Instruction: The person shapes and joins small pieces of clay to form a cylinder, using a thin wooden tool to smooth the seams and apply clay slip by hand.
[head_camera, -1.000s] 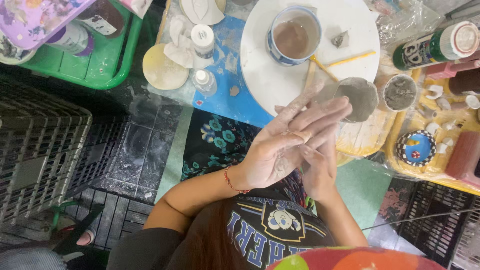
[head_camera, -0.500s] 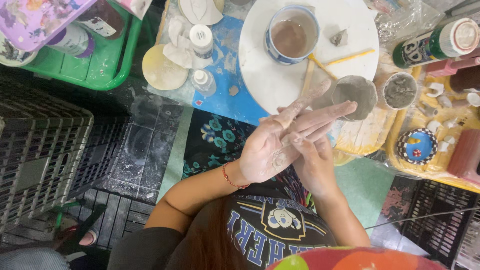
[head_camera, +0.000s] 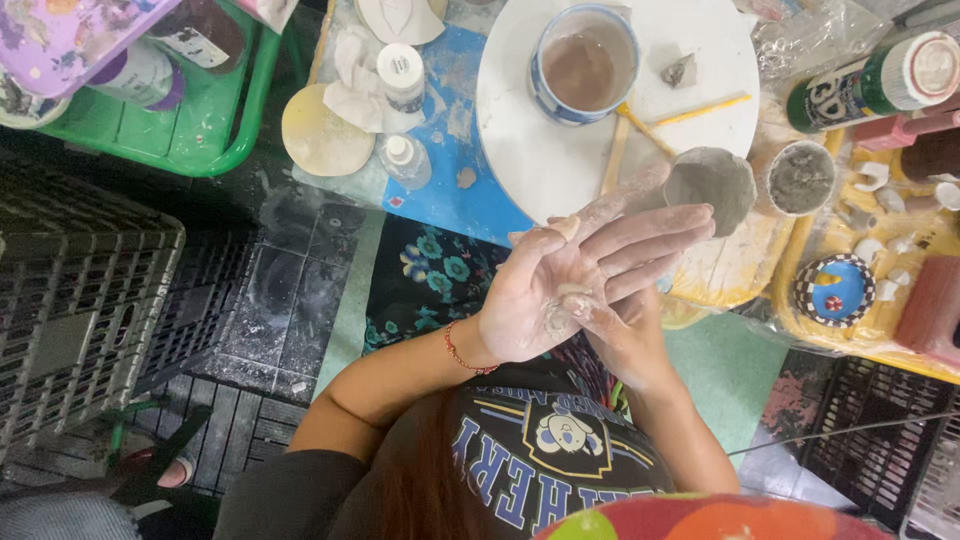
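My left hand (head_camera: 570, 280) is turned palm up over my lap, fingers stretched toward the right, dusted with grey clay. A small grey clay piece (head_camera: 563, 303) lies in that palm. My right hand (head_camera: 628, 335) sits just under and behind the left one, and its fingertips press on the clay piece. Just beyond my fingertips a grey clay pinch pot (head_camera: 712, 185) stands at the edge of a white round board (head_camera: 540, 150). A red string bracelet (head_camera: 462, 355) circles my left wrist.
On the board stand a blue-and-white cup of brown water (head_camera: 585, 65), a clay scrap (head_camera: 680, 70) and wooden sticks (head_camera: 690, 110). A green bottle (head_camera: 880, 80), small clay-filled cup (head_camera: 800, 178) and painted dish (head_camera: 833, 290) lie right. Green tray (head_camera: 190, 140) and dark crates (head_camera: 70, 300) are left.
My left hand has drawn back toward me and rolled open, so the clay piece now shows in its palm. The right hand stays beneath it.
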